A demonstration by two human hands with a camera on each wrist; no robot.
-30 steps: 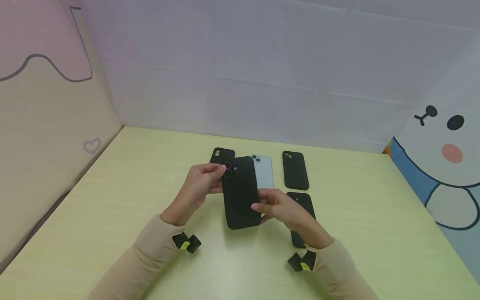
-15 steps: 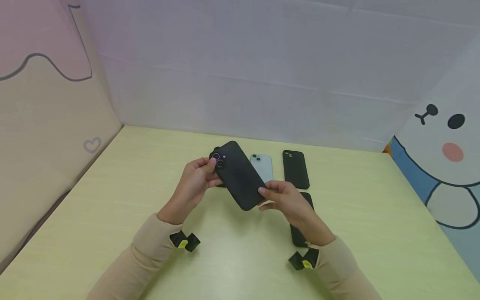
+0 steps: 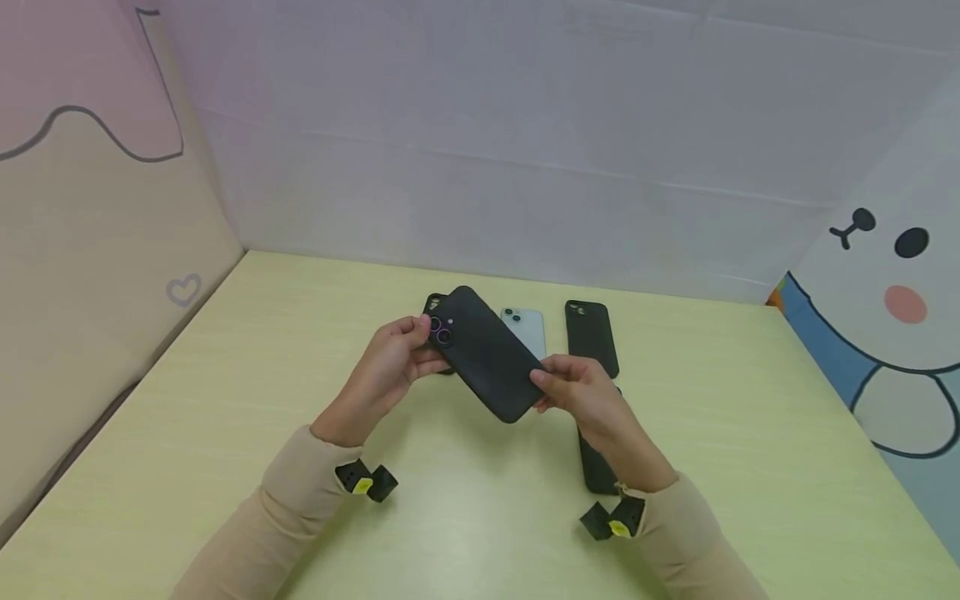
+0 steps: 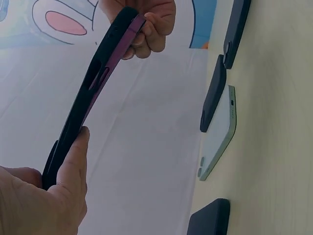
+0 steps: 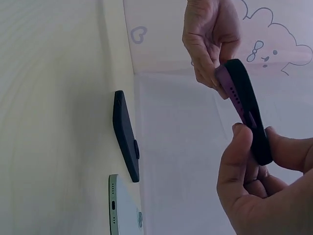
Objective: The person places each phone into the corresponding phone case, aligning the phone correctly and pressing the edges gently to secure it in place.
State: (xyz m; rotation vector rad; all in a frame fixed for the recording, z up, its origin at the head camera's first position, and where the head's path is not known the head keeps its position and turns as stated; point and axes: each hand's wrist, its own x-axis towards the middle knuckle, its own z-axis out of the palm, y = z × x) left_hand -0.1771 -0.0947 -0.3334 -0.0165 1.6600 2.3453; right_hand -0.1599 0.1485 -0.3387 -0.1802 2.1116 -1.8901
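A black phone case (image 3: 487, 358) is held up above the table, tilted with its camera end at the upper left. A purple phone (image 4: 126, 40) sits in it, its edge jutting out along part of the case's rim. My left hand (image 3: 386, 371) pinches the camera end, thumb beside the lens rings. At the opposite lower end my right hand (image 3: 588, 396) grips the case and phone between thumb and fingers. Both wrist views show the phone's screen side turned from the head camera; the right wrist view shows the purple edge (image 5: 230, 88) standing proud of the case.
On the table (image 3: 300, 333) behind lies a white phone (image 3: 529, 330), partly covered by the held case. A black case (image 3: 434, 302) is mostly hidden behind it. Another black case (image 3: 592, 340) lies to the right, and a black one (image 3: 597, 468) is partly under my right wrist.
Both hands have turned the case and phone from nearly upright to a slant, its lower end swinging right and up. Over the last half second it has shifted slightly right.
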